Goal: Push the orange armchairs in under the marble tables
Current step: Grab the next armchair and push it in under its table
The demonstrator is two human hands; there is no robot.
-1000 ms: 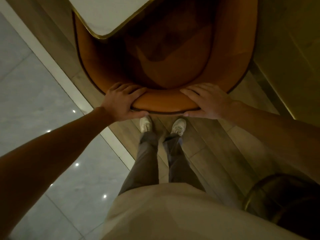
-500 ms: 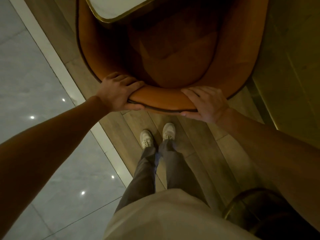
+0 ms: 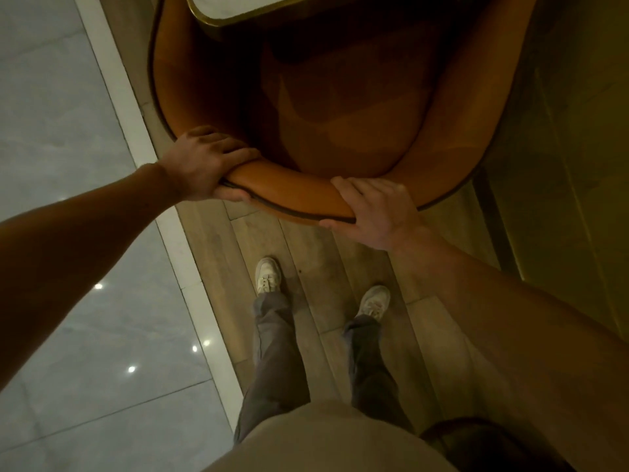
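An orange armchair (image 3: 340, 107) with a curved padded back fills the upper middle of the head view, seen from above. My left hand (image 3: 204, 165) grips the left part of its back rim. My right hand (image 3: 374, 212) grips the rim further right, fingers over the top and thumb underneath. The white marble table (image 3: 231, 5) with a brass edge juts in at the top and overlaps the front of the seat. My feet stand apart on the wooden floor just behind the chair.
Pale glossy tiles (image 3: 68, 165) with a white border strip (image 3: 153, 185) run along the left. A wall or panel (image 3: 578, 165) rises on the right. The dark rounded edge of another piece of furniture (image 3: 493, 441) shows at the bottom right.
The armchair has slid away from me, further under the table, and less tabletop shows. My feet have stepped forward and now stand apart. Both hands keep their grip.
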